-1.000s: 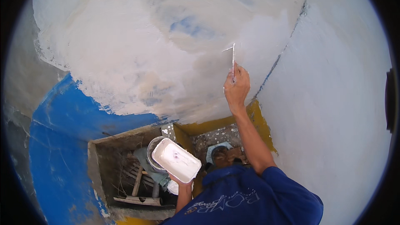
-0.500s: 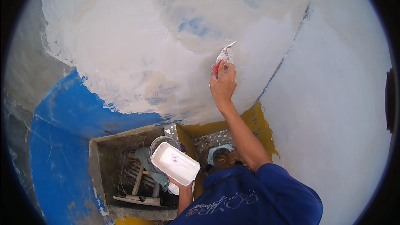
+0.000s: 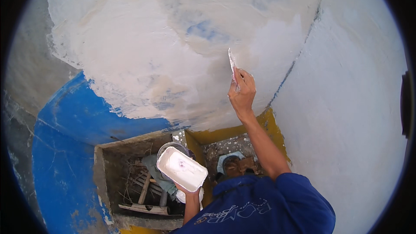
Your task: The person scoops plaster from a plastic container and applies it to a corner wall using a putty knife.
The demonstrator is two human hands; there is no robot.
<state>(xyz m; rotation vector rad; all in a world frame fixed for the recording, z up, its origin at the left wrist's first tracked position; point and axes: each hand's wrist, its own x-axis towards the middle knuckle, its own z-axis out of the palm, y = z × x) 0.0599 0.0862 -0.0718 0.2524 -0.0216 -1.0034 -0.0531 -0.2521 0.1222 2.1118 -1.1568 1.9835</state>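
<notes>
My right hand (image 3: 243, 93) is closed around a putty knife (image 3: 232, 60) smeared with white, its blade seen nearly edge-on. The blade stands in front of the white-coated wall (image 3: 125, 43); whether it touches cannot be told. Low in the middle, my left hand (image 3: 191, 195) grips a white rectangular tub (image 3: 202, 180) from beneath, fingers mostly hidden. White putty (image 3: 180, 167) lies inside the tub. A faint blue patch (image 3: 201, 30) shows through the coating left of the knife.
Below the wall, a concrete basin (image 3: 100, 169) contains wood pieces (image 3: 144, 188) and a greenish cloth (image 3: 152, 164). A yellow-edged compartment (image 3: 216, 134) adjoins it. Bare blue wall (image 3: 65, 147) lies left; a cracked corner (image 3: 284, 80) meets the pale right wall (image 3: 346, 104).
My right hand has moved slightly right and down, and the putty knife has turned from showing its face to nearly edge-on. My left hand and the tub stay almost in place.
</notes>
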